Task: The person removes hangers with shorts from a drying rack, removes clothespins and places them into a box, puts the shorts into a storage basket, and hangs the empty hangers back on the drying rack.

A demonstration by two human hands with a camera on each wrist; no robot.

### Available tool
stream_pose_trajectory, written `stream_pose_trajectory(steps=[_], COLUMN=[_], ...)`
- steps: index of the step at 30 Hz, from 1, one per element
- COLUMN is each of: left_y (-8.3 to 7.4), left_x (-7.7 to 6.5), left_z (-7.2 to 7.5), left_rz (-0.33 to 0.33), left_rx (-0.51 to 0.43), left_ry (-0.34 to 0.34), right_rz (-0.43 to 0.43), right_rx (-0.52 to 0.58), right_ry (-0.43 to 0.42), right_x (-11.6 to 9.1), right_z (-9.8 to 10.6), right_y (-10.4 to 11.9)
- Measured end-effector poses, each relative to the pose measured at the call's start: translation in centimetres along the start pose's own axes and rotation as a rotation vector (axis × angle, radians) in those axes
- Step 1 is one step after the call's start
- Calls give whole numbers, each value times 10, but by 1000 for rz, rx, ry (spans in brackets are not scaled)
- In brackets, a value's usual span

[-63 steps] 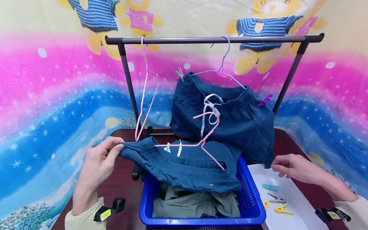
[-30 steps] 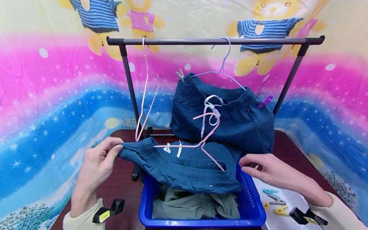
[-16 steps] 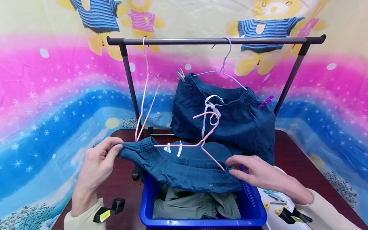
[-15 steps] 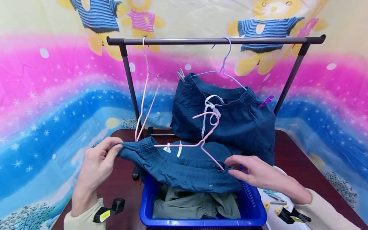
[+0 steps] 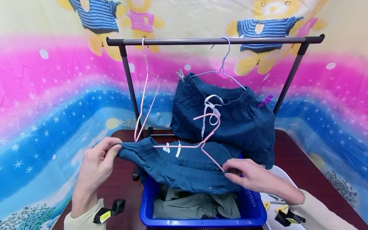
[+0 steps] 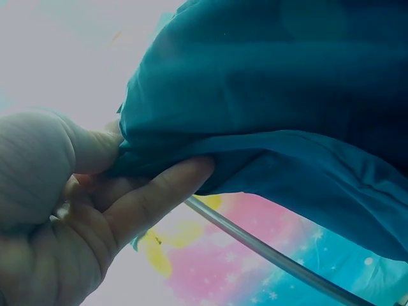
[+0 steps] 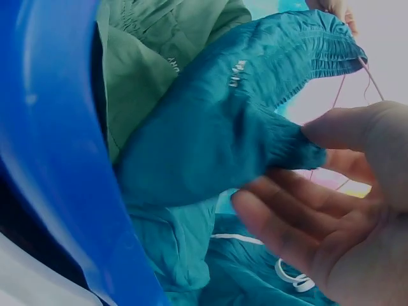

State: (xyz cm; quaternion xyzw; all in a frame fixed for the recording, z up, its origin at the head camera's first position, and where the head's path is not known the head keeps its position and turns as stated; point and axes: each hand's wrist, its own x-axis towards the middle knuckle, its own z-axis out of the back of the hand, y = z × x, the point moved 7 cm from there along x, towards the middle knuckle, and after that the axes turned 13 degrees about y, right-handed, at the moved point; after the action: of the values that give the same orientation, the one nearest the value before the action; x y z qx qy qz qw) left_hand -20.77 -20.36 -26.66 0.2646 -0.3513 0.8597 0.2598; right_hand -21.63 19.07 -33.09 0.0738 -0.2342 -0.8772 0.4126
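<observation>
Both hands pinch cloth, thumb against fingers, little gap that I can see: left hand [image 5: 97, 169] has one end of the waistband on the shorts [image 5: 178, 174], out past the basket [image 5: 201, 222] on its left; right hand [image 5: 253, 175] has the other end, over the basket's right side. Shorts lie across above the basket. Pink hanger [image 5: 202, 142] sits in the waistband, hook free; its right tip reaches the right fingers.

Step looks like spreading waistband over hanger. I'd pull evenly, tuck that tip fully into its corner, and pin cloth and wire together. Too hard a leftward tug could pop it out, I think. Whether the left tip is seated, I can't tell.
</observation>
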Motion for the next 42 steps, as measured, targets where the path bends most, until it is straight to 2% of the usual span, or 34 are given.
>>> stream_pose_trajectory(steps=[4, 8, 11, 15, 19, 29, 36, 42], left_y=[3, 8, 8, 6, 4, -3, -8, -12], left_x=[0, 0, 1, 1, 2, -1, 0, 3], left_z=[-1, -3, -5, -10, -15, -29, -35, -41], left_rz=[-14, 14, 58, 83, 79, 62, 44, 15], left_rx=[-17, -53, -45, -25, -10, 31, 48, 45], left_ry=[3, 21, 84, 199, 264, 402, 429, 455], right_rz=[-51, -26, 8, -2, -11, 74, 124, 107], right_rx=[-26, -85, -120, -152, -186, -237, -254, -268], right_ry=[-72, -198, -279, -334, -356, -345, -343, -300], right_x=[-3, -7, -10, -15, -17, -14, -13, -9], right_z=[9, 23, 32, 41, 46, 53, 56, 55], right_y=[3, 11, 16, 20, 25, 35, 41, 42])
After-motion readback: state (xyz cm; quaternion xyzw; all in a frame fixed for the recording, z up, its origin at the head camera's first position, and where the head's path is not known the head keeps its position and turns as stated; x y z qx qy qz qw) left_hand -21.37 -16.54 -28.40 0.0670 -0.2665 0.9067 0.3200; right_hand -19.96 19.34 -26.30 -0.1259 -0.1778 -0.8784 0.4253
